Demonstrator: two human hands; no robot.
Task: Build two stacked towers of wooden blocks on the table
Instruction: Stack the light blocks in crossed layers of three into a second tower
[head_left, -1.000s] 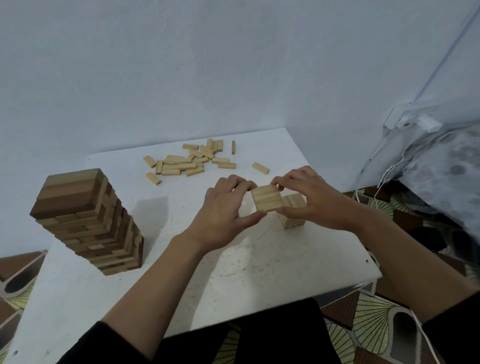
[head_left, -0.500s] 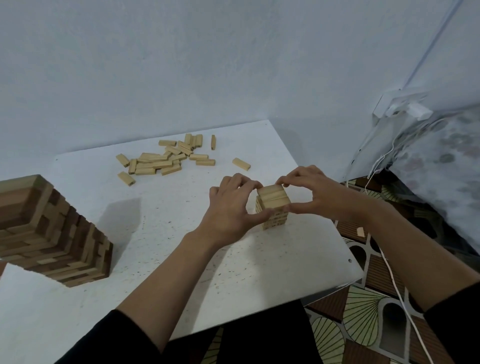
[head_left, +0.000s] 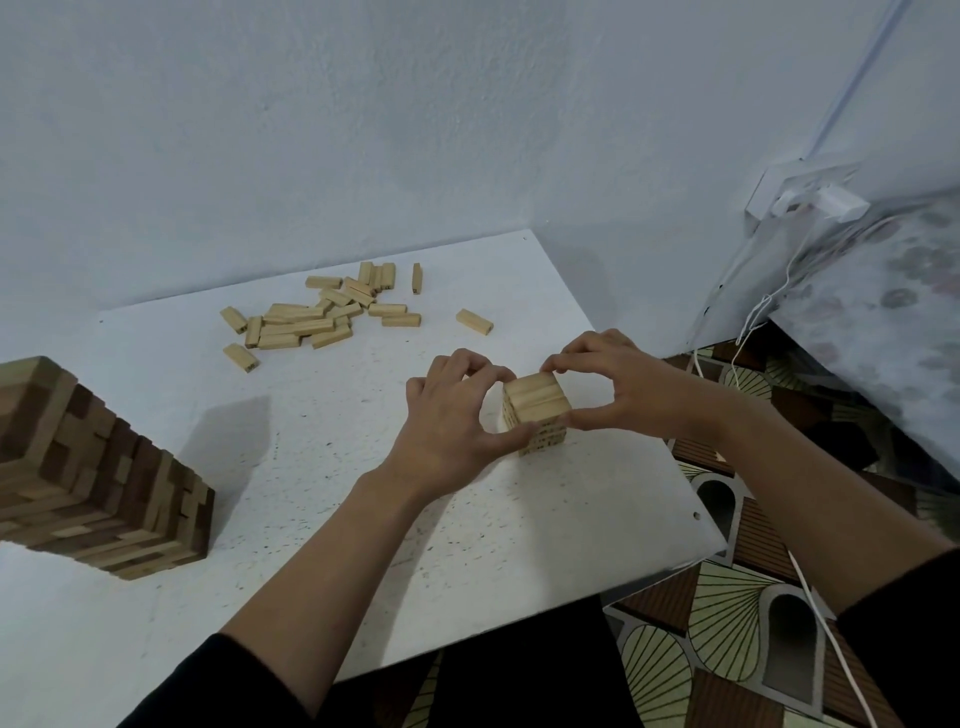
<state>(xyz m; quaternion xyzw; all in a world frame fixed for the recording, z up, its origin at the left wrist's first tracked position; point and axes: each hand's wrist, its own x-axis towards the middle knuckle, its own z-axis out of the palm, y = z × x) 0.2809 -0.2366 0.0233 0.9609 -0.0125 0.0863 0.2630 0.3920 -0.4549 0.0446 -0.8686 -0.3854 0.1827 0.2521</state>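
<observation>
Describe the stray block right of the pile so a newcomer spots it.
On the white table, find the pile of pale blocks at the far side. The stray block lies flat right of it, the rightmost loose one, touching no other.

A tall two-tone tower (head_left: 98, 467), a short pale tower (head_left: 537, 410) and scattered loose blocks (head_left: 306, 325) are carried by the white desk (head_left: 332, 467).

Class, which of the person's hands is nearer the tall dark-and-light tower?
Left. The left hand is to the tall tower's right, gripping the small tower; the right hand grips its farther side.
</observation>
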